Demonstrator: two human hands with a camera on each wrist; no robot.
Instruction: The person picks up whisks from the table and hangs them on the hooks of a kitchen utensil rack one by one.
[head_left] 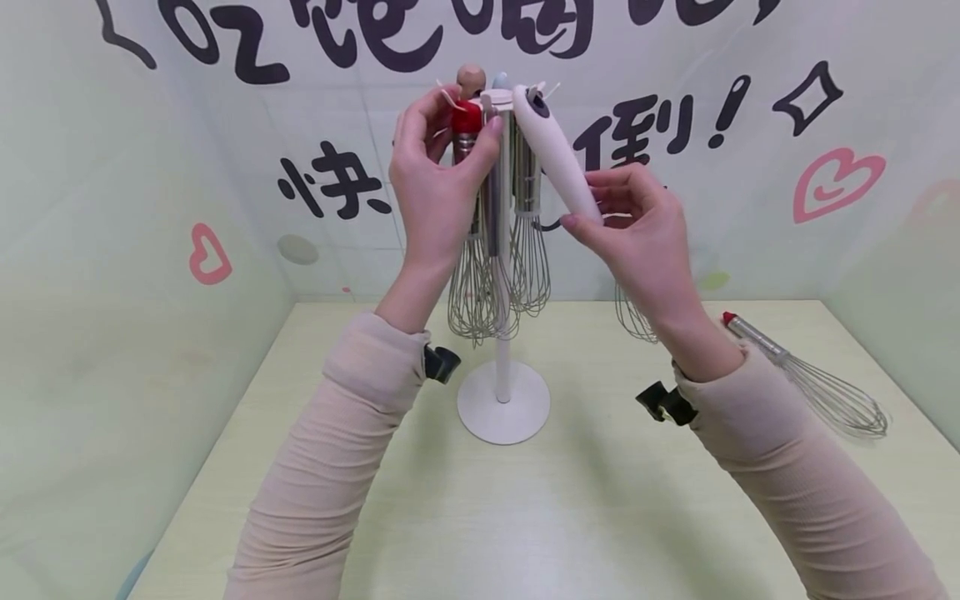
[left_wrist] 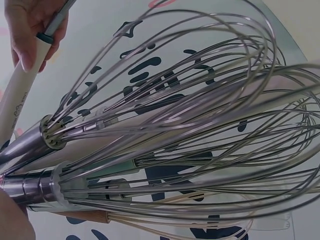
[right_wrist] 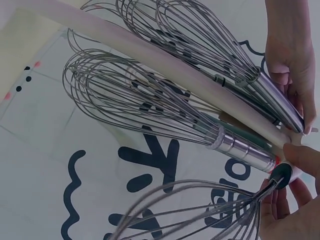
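In the head view my left hand (head_left: 438,171) is at the top of a white whisk stand (head_left: 487,421), its fingers and thumb around the red-topped end of a hanging steel whisk (head_left: 465,137). My right hand (head_left: 637,221) pinches the lower part of the white handle (head_left: 553,146) of another whisk. That handle tilts, its grey-ringed hanging hole right by the stand's hooks. The right wrist view shows the white-handled whisk's dark collar (right_wrist: 281,173) at my right fingers, with its wires pointing down and away. Several steel whisks (left_wrist: 200,185) hang close under my left hand.
A loose steel whisk (head_left: 813,371) with a red end lies on the table (head_left: 600,517) at the right. On the stand's far side a wooden handle end (head_left: 471,79) and a light blue one (head_left: 502,81) stick up. A printed cloth (head_left: 360,250) hangs behind.
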